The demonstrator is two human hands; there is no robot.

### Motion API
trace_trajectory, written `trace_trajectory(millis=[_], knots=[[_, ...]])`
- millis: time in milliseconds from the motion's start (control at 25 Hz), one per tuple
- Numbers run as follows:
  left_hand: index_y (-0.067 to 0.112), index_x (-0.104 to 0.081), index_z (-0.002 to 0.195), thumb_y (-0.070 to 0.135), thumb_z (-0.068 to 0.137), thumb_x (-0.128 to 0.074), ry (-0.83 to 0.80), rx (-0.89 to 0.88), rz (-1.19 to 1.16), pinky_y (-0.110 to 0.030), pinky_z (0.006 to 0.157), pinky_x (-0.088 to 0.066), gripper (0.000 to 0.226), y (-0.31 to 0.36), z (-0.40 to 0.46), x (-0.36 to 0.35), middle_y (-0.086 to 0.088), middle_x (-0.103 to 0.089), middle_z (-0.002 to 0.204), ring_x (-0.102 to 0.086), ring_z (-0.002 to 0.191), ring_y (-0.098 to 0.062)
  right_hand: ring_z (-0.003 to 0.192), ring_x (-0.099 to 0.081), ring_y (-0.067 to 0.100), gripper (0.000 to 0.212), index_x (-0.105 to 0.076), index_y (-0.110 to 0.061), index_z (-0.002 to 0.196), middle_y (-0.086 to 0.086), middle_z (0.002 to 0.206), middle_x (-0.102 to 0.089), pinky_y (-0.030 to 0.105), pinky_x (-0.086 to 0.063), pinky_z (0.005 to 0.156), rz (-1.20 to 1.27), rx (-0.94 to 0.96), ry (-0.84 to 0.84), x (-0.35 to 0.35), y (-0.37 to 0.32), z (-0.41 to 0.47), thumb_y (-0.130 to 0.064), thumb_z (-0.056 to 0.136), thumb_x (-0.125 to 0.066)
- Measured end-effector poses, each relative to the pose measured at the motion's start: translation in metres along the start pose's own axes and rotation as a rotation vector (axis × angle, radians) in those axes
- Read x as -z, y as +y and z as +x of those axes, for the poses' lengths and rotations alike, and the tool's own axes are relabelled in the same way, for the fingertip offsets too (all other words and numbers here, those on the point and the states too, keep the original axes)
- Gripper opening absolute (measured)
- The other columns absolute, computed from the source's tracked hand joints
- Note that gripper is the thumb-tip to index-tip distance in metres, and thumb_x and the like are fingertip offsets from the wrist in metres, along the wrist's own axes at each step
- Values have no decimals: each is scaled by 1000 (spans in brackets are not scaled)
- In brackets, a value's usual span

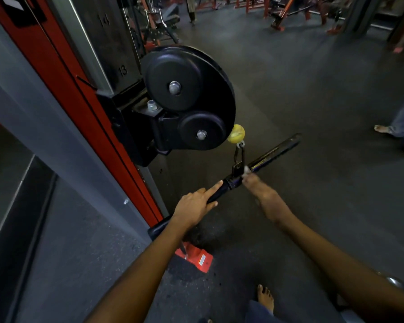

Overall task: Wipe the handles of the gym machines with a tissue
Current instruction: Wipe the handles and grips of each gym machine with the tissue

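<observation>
Left hand (194, 204) grips bar handle (264, 159); right hand (257, 183) presses tissue (246, 169)

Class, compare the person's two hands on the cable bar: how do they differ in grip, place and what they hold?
The left hand grips the near end of the bar, forefinger pointing along it; the right hand pinches a white tissue against the bar's middle, beside the hanger. The left is sharp, the right blurred. Both touch the same bar.
</observation>
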State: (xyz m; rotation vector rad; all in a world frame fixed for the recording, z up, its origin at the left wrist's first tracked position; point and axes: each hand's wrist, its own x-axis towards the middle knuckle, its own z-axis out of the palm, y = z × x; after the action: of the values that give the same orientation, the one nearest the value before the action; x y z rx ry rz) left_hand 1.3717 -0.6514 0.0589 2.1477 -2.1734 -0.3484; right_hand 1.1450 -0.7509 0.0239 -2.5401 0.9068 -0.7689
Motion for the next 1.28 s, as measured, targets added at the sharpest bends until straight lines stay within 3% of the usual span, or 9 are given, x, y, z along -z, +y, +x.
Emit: trace_trajectory(millis=[80,120,240,480,640,800,1000,1200,1280], knots=[[44,1,153,44,101,-40,-3,-6,-4,-42,87,-46,66,0,-2,0,-7,-54,118,-59,104,-29,130,-44,32,42,-52,10,126,20,139,-45,31,-29,111,-1,-243,214,11,11,18,17,84,-51],[45,1,152,44,101,-40,-2,-10,-8,-42,87,-46,65,1,-3,0,-7,-55,118,-60,104,-29,126,-48,34,42,-54,10,123,22,135,-49,32,-33,109,-16,-272,187,13,4,23,17,82,-53],[45,1,152,45,101,-40,3,-22,-5,-42,87,-46,65,2,-8,-5,-7,-55,118,-60,104,-28,116,-55,36,36,-58,10,117,25,127,-54,37,-41,100,-143,-33,7,6,-5,19,13,80,-59],[45,2,152,45,101,-39,11,-26,-9,-42,88,-46,65,-1,-4,-2,-7,-55,118,-60,104,-28,137,-32,28,44,-43,-2,138,15,146,-37,32,-21,112,-276,-302,2,42,11,52,3,94,-39],[45,4,151,46,101,-38,16,-36,24,-41,87,-47,65,-1,-11,-5,-6,-54,118,-60,104,-28,123,-47,34,35,-54,1,126,20,130,-50,31,-32,106,-282,10,-141,27,4,30,0,92,-50],[48,5,150,47,101,-37,8,-45,31,-42,87,-48,65,-2,-9,-4,-6,-54,118,-60,104,-29,127,-43,36,39,-53,4,126,24,134,-47,37,-32,107,-282,-450,53,55,40,55,8,88,-46],[49,5,150,46,101,-37,27,-42,24,-42,90,-48,64,-2,-13,-4,-5,-54,118,-60,105,-29,116,-53,40,36,-57,8,120,28,126,-53,35,-36,103,-278,-16,-190,29,4,39,0,89,-42],[48,4,150,46,101,-37,34,-49,26,-41,87,-48,64,-1,-15,-4,-5,-54,116,-61,102,-28,133,-38,30,44,-48,-3,133,17,143,-41,36,-26,111,-237,-436,47,50,37,45,4,92,-38],[48,5,150,46,101,-37,25,-45,17,-41,87,-49,64,-1,-17,-5,-5,-54,116,-61,102,-28,135,-35,26,42,-45,-5,137,14,145,-40,36,-23,114,-190,-243,-72,27,11,30,-7,97,-35]])
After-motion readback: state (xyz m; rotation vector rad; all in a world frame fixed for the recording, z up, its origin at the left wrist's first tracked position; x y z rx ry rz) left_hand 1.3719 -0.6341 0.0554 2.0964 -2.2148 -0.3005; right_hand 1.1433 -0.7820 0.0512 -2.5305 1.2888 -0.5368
